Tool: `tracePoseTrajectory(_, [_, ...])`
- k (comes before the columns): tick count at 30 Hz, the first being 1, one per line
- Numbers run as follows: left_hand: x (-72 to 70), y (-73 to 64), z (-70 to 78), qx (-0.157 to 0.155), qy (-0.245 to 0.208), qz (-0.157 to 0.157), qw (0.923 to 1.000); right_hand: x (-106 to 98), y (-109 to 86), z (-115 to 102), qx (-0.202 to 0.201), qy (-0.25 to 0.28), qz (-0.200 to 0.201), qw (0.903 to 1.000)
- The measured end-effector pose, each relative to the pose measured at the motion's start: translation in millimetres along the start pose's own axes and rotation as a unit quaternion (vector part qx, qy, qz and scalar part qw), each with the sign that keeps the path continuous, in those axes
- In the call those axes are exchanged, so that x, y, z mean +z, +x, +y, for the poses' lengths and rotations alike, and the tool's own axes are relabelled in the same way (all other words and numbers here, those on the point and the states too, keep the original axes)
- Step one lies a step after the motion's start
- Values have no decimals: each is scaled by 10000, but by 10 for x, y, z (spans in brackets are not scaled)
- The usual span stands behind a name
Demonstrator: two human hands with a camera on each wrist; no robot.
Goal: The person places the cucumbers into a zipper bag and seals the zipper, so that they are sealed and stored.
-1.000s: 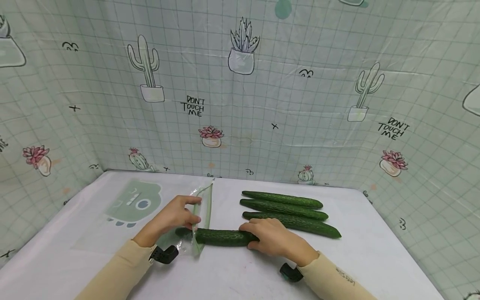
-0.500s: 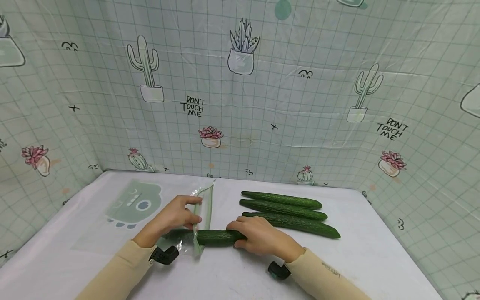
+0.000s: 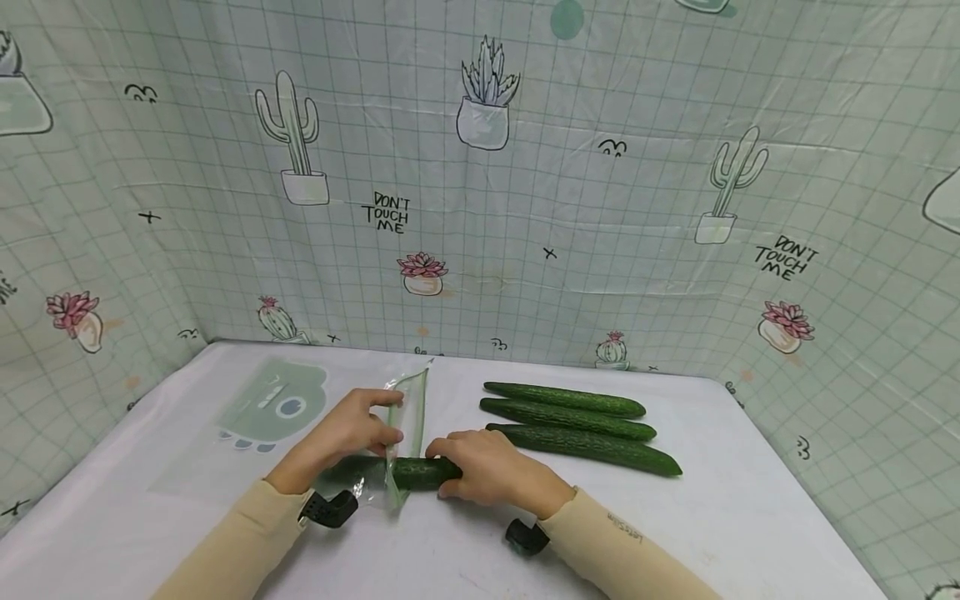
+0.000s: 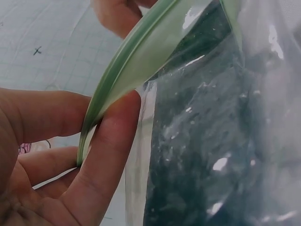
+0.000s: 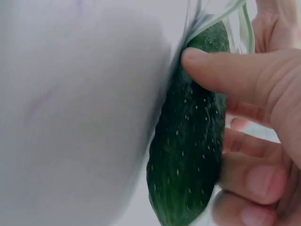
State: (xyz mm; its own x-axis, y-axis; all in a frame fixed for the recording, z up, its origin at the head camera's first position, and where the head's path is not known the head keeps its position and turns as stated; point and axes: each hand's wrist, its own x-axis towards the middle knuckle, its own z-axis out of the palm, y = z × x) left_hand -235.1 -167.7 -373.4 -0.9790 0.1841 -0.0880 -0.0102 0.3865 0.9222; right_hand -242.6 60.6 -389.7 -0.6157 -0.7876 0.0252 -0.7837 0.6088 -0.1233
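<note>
A clear zip bag (image 3: 180,475) with a green dinosaur print lies flat on the left, its mouth raised toward the right. My left hand (image 3: 352,429) pinches the green zip edge (image 4: 106,89) between thumb and fingers, holding the mouth apart. One cucumber (image 3: 420,472) reaches through that mouth, its far part inside and showing dark through the plastic. The right hand (image 3: 487,471) grips the outer end, thumb on one side and fingers on the other. In the right wrist view the cucumber's tapered tip (image 5: 181,202) sticks out past the palm.
Three more cucumbers lie side by side behind the right hand: the far one (image 3: 566,399), the middle one (image 3: 570,419) and the near one (image 3: 600,448). The white table (image 3: 750,517) meets a grid-patterned cloth backdrop (image 3: 600,292) at its back edge.
The right hand has moved left with the cucumber, and more of it is now inside the bag. My left hand has stayed at the bag's mouth. The other three cucumbers have not moved.
</note>
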Motion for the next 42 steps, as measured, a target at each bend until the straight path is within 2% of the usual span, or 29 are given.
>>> tracePoseTrajectory(5, [-24, -21, 22, 57, -98, -10, 9999, -2, -96, 102, 222, -122, -23, 9997])
tracePoseTrajectory(14, [-34, -19, 42, 45, -204, -106, 9997, -21, -240, 202, 295, 16, -104, 9995])
tracePoseTrajectory(22, [-14, -32, 36, 33, -237, -10, 9997, -23, -248, 212, -180, 11, 59, 9998])
tracePoseTrajectory(28, [-9, -21, 26, 19, -230, 92, 9997, -39, -171, 138, -395, 42, 254, 9989])
tracePoseTrajectory(36, [-1, -17, 33, -23, -304, 118, 9995, 13, 29, -17, -402, 157, 294, 9986])
tracePoseTrajectory(42, [-1, -11, 35, -26, -56, 164, 9998, 75, 169, -104, -363, 276, 189, 9988])
